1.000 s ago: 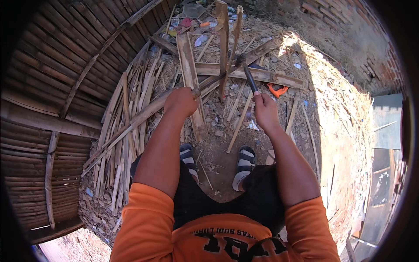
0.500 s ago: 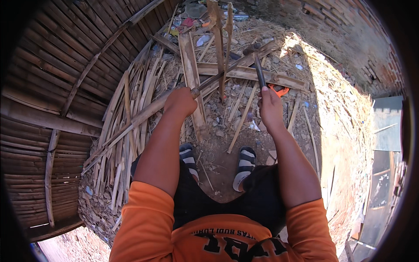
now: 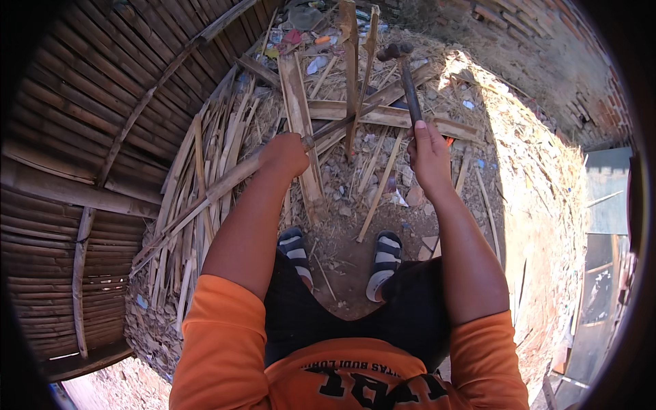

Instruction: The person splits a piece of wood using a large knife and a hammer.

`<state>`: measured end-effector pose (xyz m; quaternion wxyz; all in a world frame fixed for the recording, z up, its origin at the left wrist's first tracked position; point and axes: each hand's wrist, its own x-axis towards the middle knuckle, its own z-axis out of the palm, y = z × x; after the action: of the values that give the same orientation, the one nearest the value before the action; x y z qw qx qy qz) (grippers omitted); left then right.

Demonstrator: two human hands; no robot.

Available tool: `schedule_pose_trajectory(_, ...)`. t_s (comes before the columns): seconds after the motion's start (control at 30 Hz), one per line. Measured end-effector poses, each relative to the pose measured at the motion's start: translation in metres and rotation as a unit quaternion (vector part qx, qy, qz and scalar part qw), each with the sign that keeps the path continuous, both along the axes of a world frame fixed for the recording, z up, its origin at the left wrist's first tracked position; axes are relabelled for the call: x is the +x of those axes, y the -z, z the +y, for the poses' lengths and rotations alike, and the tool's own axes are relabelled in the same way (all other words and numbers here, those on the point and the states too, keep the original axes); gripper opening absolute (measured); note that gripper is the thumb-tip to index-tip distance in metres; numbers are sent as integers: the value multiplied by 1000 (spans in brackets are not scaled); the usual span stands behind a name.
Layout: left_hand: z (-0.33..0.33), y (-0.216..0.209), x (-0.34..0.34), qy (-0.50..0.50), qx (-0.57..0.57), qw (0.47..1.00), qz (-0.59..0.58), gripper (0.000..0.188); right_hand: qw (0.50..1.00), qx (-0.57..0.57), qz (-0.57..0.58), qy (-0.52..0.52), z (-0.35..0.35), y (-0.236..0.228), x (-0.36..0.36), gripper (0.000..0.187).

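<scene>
My left hand is closed round the wooden handle of a long-bladed knife, just behind a metal collar. The dark blade points right and away, crossing an upright split bamboo piece. Beside that piece a narrower strip leans off, with a gap between them at the top. My right hand grips a hammer by its dark handle, the head raised beyond the bamboo. Behind the blade lie a bamboo half and a crossing pole. Whether the blade touches them I cannot tell.
Many split bamboo strips lie piled at the left, beside a slatted bamboo wall. A wide bamboo half lies ahead. My sandalled feet are near the work. A brick wall stands at the far right; rubbish litters the back.
The hammer has risen and moved away from the blade area, with my right hand slightly higher. The upright bamboo has shifted a little right; my left hand has barely moved.
</scene>
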<state>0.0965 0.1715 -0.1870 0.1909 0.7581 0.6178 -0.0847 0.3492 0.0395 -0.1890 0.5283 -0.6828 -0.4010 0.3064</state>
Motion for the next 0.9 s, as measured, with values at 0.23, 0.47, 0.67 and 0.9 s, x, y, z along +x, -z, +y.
schedule_pose_trajectory(0.23,17,15,-12,0,18,1000,2,32,978,-157,-139,-22,-3,55,3,45)
schedule_pose_trajectory(0.47,25,13,-14,0,3,1000,-4,34,999,-24,-39,-7,10,-16,-15,45)
schedule_pose_trajectory(0.67,20,23,-14,13,23,1000,-16,35,982,-141,-116,-42,10,25,-14,48)
schedule_pose_trajectory(0.9,26,26,-23,57,26,997,-43,56,999,-17,11,-45,2,-2,-11,42)
